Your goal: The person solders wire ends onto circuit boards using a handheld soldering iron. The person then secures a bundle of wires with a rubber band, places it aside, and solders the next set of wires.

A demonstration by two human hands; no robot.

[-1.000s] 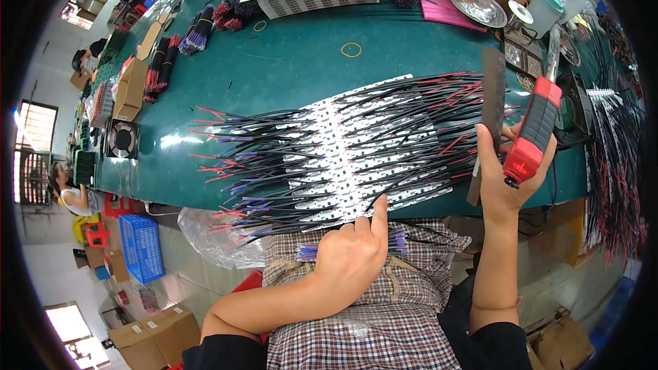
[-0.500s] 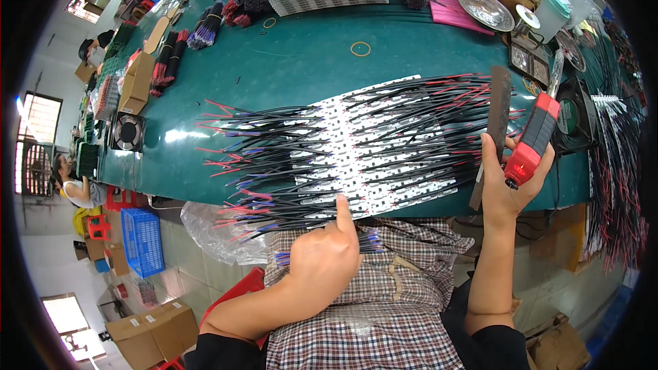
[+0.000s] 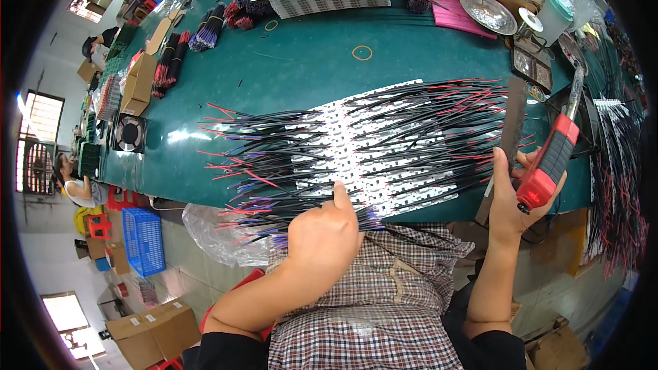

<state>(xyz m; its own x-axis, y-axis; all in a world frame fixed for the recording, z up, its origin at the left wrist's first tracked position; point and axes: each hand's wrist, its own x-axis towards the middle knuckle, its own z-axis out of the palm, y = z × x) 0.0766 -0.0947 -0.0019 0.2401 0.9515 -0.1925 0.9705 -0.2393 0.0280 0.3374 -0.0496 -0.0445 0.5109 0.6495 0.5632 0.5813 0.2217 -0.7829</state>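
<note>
White circuit board panel (image 3: 404, 192) lies on the green table with rows of black wires fanning out to both sides, red and blue at their tips. My left hand (image 3: 322, 233) rests at its near edge, index finger stretched onto the board and the other fingers curled around a bundle of wires (image 3: 370, 219) with blue ends, which sticks out on both sides. At the panel's right, my right hand (image 3: 517, 199) grips a red and black soldering iron (image 3: 554, 164), its metal barrel pointing away from me. A long, flat dark bar (image 3: 510, 123) is held between that thumb and the fingers.
At the back stands a stack of wired boards (image 3: 329, 3). Wire bundles (image 3: 171, 62) and a small fan (image 3: 128, 133) are at the left. A metal dish (image 3: 488, 14) sits back right, and wired boards (image 3: 613, 164) hang at the right. Rubber band (image 3: 362, 53) lies beyond the panel.
My left hand has moved slightly away from me, bringing the wire bundle up to the panel's near edge. My right hand, with the soldering iron and bar, has shifted right and a little nearer.
</note>
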